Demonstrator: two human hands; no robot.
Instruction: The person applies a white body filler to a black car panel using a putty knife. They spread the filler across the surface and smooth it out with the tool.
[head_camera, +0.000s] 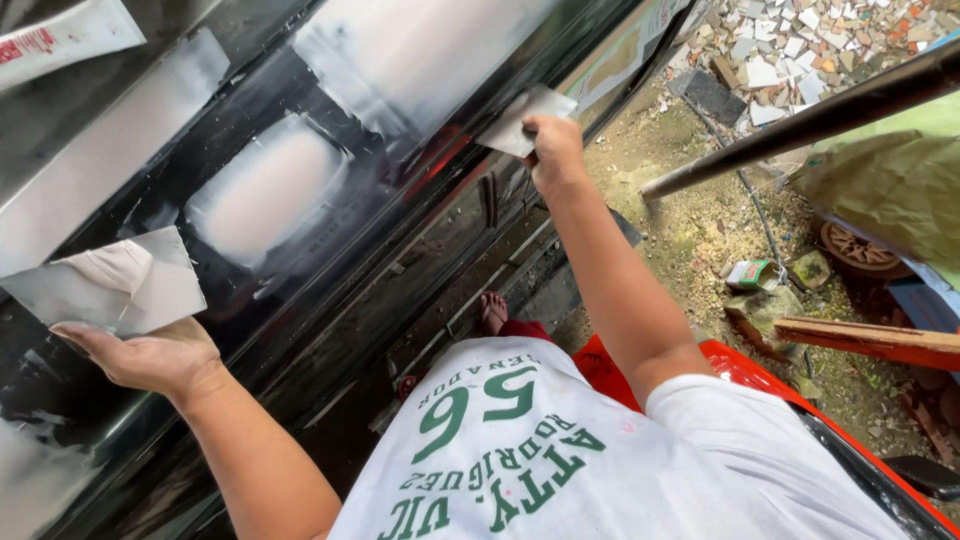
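My left hand (150, 355) lies palm up at the lower left, holding a flat grey board (115, 285) with a smear of pale putty on it. My right hand (553, 152) reaches forward at the upper middle, shut on a thin grey spreader blade (522, 118) pressed against a glossy black vehicle body panel (330, 250). The panel carries pale sanded filler patches; one oval patch (265, 190) sits between my hands, and a larger one (420, 50) lies above the spreader.
A red seat or stool (740, 365) is under me at the lower right. Gravel ground (700, 220) holds a small carton (748, 273), a wheel (855, 248), wooden planks (880, 340) and broken tile rubble (800, 50). A dark pole (800, 125) crosses the upper right.
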